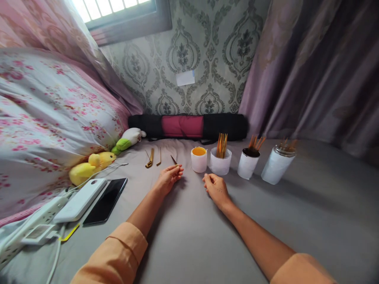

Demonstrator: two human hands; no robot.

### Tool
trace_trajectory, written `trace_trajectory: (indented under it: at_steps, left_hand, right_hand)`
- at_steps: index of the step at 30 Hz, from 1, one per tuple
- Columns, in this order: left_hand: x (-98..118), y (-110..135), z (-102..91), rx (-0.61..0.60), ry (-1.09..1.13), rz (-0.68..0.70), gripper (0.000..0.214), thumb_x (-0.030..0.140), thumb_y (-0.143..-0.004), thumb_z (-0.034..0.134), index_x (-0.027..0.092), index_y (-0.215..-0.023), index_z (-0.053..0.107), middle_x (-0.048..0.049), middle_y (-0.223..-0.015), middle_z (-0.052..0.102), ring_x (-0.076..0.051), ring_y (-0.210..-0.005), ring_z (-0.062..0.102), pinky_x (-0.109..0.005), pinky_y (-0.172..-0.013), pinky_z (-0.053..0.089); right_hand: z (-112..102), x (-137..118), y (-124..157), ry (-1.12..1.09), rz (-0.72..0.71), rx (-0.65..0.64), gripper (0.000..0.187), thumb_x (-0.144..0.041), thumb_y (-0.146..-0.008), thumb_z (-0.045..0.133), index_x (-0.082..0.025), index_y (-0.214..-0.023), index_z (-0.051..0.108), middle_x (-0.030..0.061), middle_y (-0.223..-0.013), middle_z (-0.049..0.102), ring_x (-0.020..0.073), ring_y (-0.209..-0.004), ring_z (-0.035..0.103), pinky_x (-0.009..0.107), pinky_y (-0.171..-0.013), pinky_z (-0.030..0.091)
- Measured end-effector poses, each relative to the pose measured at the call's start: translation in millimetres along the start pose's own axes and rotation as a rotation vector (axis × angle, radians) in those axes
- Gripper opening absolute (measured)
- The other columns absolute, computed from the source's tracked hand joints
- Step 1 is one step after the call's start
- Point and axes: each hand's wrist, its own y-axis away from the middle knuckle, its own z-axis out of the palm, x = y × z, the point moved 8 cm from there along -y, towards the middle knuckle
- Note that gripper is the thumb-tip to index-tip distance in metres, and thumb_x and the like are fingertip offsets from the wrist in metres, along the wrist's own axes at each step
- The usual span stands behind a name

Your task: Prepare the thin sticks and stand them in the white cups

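My left hand point(170, 177) is closed in a pinch on a thin stick point(173, 160) whose dark, pointed end sticks out beyond the fingers. My right hand point(217, 189) is curled shut just in front of the cups; whether anything is between its fingers is hidden. Nearest it stand a white-wrapped cup with a yellow inside point(199, 162) and a wider white tub point(220, 165) holding a bundle of thin golden sticks point(222, 146). Beyond my left hand lie several golden-brown sticks with bent ends point(150, 158) and a single similar stick point(159, 157).
Farther right stand a white-wrapped cup with a dark inside point(248, 167) and a white-wrapped jar point(277, 167), both holding sticks. A black and maroon roll point(182, 126) lies along the wall. At left are a phone point(106, 201), a power bank point(79, 200), a power strip point(50, 213) and plush toys point(89, 167).
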Motion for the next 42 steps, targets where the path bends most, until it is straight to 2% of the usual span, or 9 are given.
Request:
trace_trajectory:
  at_steps: [9, 15, 21, 27, 32, 36, 42]
  left_hand:
    - [-9.8, 20.8, 9.2, -0.039, -0.123, 0.046, 0.029, 0.025, -0.066, 0.067, 0.011, -0.091, 0.063, -0.0062, -0.077, 0.063, -0.007, -0.057, 0.055, -0.017, -0.049, 0.042]
    - [-14.1, 35.5, 13.0, -0.072, -0.222, 0.121, 0.037, 0.038, -0.066, 0.065, 0.013, -0.093, 0.064, -0.0058, -0.077, 0.063, -0.008, -0.058, 0.053, -0.018, -0.049, 0.039]
    - [-12.8, 52.2, 21.6, -0.069, -0.296, 0.171, 0.037, 0.039, -0.067, 0.063, 0.013, -0.092, 0.065, -0.0051, -0.073, 0.062, -0.008, -0.056, 0.050, -0.018, -0.049, 0.037]
    - [-9.9, 60.5, 24.5, -0.031, -0.416, 0.231, 0.035, 0.040, -0.069, 0.060, 0.015, -0.092, 0.067, -0.0036, -0.068, 0.061, -0.008, -0.052, 0.045, -0.019, -0.047, 0.034]
    - [-7.6, 64.8, 26.3, -0.015, -0.559, 0.339, 0.033, 0.040, -0.072, 0.056, 0.017, -0.092, 0.068, -0.0021, -0.066, 0.060, -0.008, -0.047, 0.041, -0.020, -0.046, 0.031]
    - [-1.6, 71.5, 31.0, -0.037, -0.636, 0.475, 0.029, 0.037, -0.075, 0.053, 0.021, -0.094, 0.068, -0.0038, -0.073, 0.062, -0.012, -0.061, 0.050, -0.022, -0.055, 0.036]
    - [10.3, 83.9, 38.5, -0.059, -0.755, 0.660, 0.027, 0.033, -0.080, 0.050, 0.024, -0.100, 0.066, -0.0042, -0.073, 0.059, -0.014, -0.068, 0.047, -0.024, -0.062, 0.036]
  right_hand:
    - [-0.2, 0.0, 0.4, -0.015, 0.025, -0.007, 0.041, -0.049, -0.080, 0.039, -0.015, -0.069, 0.060, 0.0013, -0.052, 0.056, 0.0104, -0.043, 0.048, 0.020, -0.041, 0.032]
    - [-0.4, -3.1, 3.2, -0.054, 0.039, -0.036, 0.043, -0.051, -0.078, 0.039, -0.015, -0.071, 0.060, 0.0014, -0.053, 0.055, 0.0098, -0.042, 0.047, 0.019, -0.039, 0.032]
    - [2.9, -2.5, 5.3, -0.131, 0.099, -0.088, 0.044, -0.054, -0.077, 0.040, -0.014, -0.073, 0.058, 0.0003, -0.053, 0.052, 0.0087, -0.040, 0.044, 0.018, -0.033, 0.031]
    - [1.6, -5.3, 6.0, -0.142, 0.084, -0.088, 0.043, -0.053, -0.077, 0.041, -0.014, -0.073, 0.058, 0.0007, -0.055, 0.051, 0.0082, -0.042, 0.046, 0.017, -0.035, 0.033]
    - [1.8, -6.5, 6.5, -0.137, 0.089, -0.095, 0.043, -0.053, -0.077, 0.042, -0.013, -0.074, 0.058, 0.0010, -0.056, 0.052, 0.0086, -0.043, 0.048, 0.017, -0.035, 0.035]
    - [2.7, -6.6, 6.3, -0.127, 0.063, -0.104, 0.043, -0.054, -0.077, 0.041, -0.014, -0.074, 0.058, 0.0007, -0.057, 0.052, 0.0090, -0.043, 0.049, 0.017, -0.037, 0.036]
    - [2.9, -6.4, 6.4, -0.124, 0.056, -0.108, 0.042, -0.053, -0.078, 0.041, -0.015, -0.075, 0.058, 0.0002, -0.057, 0.052, 0.0082, -0.043, 0.048, 0.017, -0.037, 0.035]
